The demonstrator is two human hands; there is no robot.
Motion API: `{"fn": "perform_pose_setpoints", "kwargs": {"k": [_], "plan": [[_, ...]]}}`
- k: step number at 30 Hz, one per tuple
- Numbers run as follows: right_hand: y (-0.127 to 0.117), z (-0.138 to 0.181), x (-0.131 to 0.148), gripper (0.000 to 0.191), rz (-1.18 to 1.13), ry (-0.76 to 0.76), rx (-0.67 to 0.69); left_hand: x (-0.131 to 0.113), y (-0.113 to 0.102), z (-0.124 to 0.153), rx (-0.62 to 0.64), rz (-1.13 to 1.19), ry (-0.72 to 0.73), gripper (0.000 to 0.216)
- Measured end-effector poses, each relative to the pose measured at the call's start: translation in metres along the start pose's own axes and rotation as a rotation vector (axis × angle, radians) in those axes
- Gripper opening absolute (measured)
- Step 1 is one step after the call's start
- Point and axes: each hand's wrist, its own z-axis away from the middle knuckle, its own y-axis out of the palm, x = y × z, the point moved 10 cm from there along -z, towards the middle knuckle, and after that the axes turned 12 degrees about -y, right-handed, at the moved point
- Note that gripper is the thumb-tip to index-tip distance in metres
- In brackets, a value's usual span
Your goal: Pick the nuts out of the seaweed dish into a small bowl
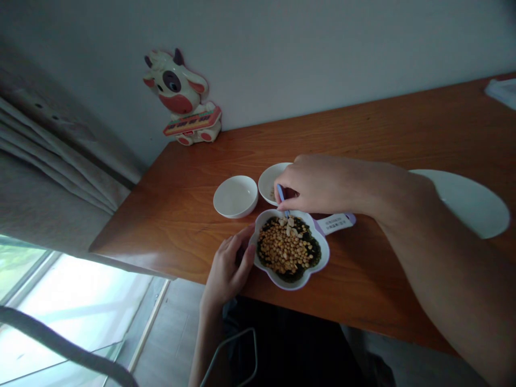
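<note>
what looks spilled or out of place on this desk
Nothing stands out. The beans all lie inside the flower-shaped bowl, none on the desk. The small white bowls stand upright. The left hand rests on the bowl's rim; the right hand pinches a blue tool over it.

Glossy white bowls [235,196], smooth wooden table [363,134]

No text could be read: the white label [337,222] on the handle (at two o'clock of the bowl [296,284]) bore print too small.
</note>
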Motion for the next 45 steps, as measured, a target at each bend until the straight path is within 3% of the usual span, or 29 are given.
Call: {"fn": "perform_pose_setpoints", "kwargs": {"k": [21,33,45], "plan": [[0.008,-0.004,0.012,0.018,0.034,-0.001,0.040,0.003,0.001,0.000,-0.001,-0.001,0.000,0.043],[0.020,-0.005,0.005,0.015,0.040,0.049,0.089,0.000,0.001,0.000,0.002,-0.005,0.009,0.043],[0.010,-0.005,0.013,0.015,0.021,-0.029,0.049,0.004,0.001,0.000,0.001,-0.005,-0.004,0.044]]}}
